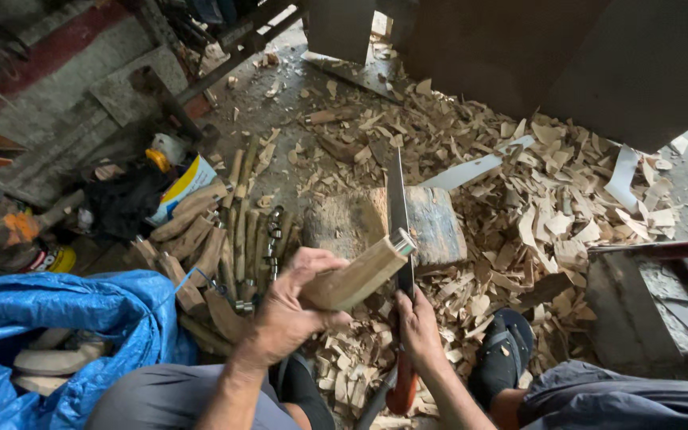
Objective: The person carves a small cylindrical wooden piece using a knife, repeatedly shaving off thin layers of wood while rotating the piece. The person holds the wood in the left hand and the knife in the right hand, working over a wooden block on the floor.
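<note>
Risk: left hand [284,306], fingers curled around the pale tapered wooden billet [357,275], sits near the long dark steel blade [398,215] gripped in right hand's [417,326] fist; a glancing stroke could cut fingers.

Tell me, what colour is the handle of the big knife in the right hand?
Orange-red, in the head view: knife handle below the right hand.

You worked over a grey concrete floor [280,159] buried in pale wood chips [535,215]. A rough grey wall with a red stripe [49,56] stood at your left, a crumpled blue tarp [65,318] below it. Dark panels [599,56] closed the far side. Daylight fell soft and even.
</note>
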